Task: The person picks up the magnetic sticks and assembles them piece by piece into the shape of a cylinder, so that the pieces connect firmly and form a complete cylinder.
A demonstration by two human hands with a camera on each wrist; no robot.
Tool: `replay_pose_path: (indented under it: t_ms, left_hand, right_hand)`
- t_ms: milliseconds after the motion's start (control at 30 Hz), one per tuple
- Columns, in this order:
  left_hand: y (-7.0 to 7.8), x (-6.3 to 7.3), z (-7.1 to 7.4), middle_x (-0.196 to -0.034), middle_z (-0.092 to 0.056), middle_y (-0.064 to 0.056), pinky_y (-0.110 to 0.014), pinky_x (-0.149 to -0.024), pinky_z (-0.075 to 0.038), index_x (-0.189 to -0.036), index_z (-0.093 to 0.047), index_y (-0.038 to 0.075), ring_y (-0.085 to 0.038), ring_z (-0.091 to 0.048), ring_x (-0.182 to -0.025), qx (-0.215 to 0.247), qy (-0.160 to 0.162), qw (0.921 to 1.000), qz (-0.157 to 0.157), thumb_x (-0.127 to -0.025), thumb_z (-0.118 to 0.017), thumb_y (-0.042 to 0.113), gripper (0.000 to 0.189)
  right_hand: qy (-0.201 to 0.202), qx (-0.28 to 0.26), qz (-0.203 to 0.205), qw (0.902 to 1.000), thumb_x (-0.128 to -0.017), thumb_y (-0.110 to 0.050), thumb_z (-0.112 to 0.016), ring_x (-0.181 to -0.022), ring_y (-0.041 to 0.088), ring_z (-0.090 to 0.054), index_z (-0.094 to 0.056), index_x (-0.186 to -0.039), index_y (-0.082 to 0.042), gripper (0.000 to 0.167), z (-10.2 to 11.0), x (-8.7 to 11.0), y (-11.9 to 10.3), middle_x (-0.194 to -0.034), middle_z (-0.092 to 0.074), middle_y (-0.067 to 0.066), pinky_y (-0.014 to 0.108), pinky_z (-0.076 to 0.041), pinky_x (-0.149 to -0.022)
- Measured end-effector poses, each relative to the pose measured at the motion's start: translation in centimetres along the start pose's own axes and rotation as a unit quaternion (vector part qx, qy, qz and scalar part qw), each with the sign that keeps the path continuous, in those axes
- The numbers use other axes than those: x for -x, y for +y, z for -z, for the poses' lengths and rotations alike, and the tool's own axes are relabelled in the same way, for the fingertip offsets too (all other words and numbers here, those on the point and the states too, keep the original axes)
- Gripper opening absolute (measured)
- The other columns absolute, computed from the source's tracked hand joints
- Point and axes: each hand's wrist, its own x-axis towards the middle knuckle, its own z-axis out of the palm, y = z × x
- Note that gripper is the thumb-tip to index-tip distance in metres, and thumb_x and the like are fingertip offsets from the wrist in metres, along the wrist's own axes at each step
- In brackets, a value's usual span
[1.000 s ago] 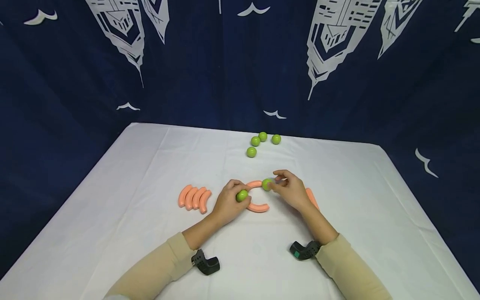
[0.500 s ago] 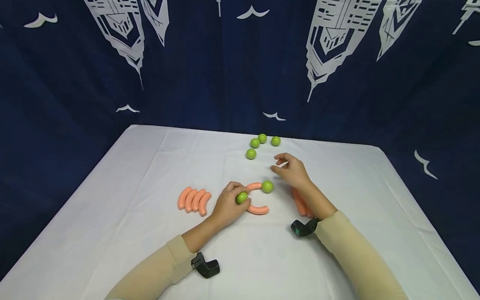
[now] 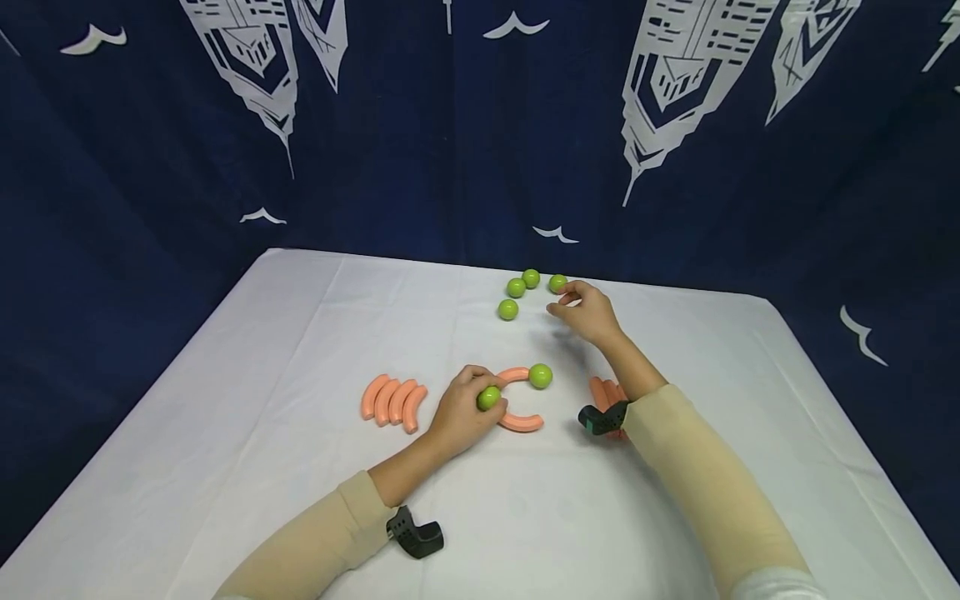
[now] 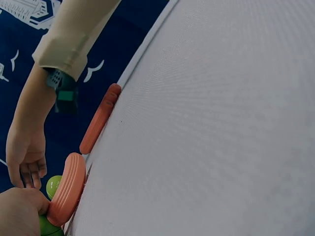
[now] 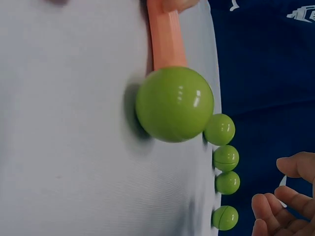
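Note:
My left hand [image 3: 459,417] grips a green ball [image 3: 488,398] between thumb and fingers, on the left of two curved toy sausages. The upper sausage [image 3: 514,375] reaches from the fingertips to another green ball [image 3: 540,376] at its right end. By the thumb starts the lower sausage [image 3: 522,423], its right end bare. Further back, my right hand [image 3: 590,315] holds nothing; its fingers are loosely bent close to a green ball [image 3: 558,284]. The right wrist view shows that hand [image 5: 288,196] with thumb and fingers apart, beyond the large near ball [image 5: 174,104].
Several green balls [image 3: 508,310] lie near the table's far edge. A row of several sausages [image 3: 376,397] lies on the left of the white-covered table [image 3: 300,350]. More sausages [image 3: 598,392] lie partly hidden under the right forearm. A dark blue curtain [image 3: 450,167] hangs behind.
My right hand has let go of the ball at the upper sausage's end and moved away toward the far balls. The left hand has stayed on its ball.

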Motion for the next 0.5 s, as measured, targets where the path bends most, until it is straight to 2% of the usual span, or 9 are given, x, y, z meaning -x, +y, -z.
replay_pose_path:
  t_ms: [200, 500]
  left_hand:
    - [0.1, 0.0, 0.2, -0.112, -0.055, -0.007, -0.035, -0.084, -0.047, -0.107, -0.071, 0.006, -0.021, -0.057, -0.095, 0.006, -0.006, 1.0, 0.003, -0.085, -0.067, 0.015, 0.024]
    - [-0.1, 0.0, 0.1, -0.112, -0.056, -0.007, -0.035, -0.085, -0.047, -0.105, -0.071, 0.006, -0.021, -0.057, -0.095, 0.001, -0.005, 1.0, 0.004, -0.085, -0.067, 0.015, 0.022]
  right_hand:
    - [0.004, 0.0, -0.018, 0.9998, -0.092, -0.023, -0.064, -0.096, 0.029, -0.054, -0.053, -0.129, 0.003, 0.047, 0.2, -1.3, -0.1, -0.113, -0.058, 0.017, 0.036, -0.044, -0.078]
    - [0.065, -0.021, 0.0, 0.9976, -0.091, -0.016, -0.062, -0.094, 0.027, -0.055, -0.057, -0.125, 0.003, 0.039, -0.2, -3.3, 0.4, -0.107, -0.06, 0.016, 0.031, -0.044, -0.074]
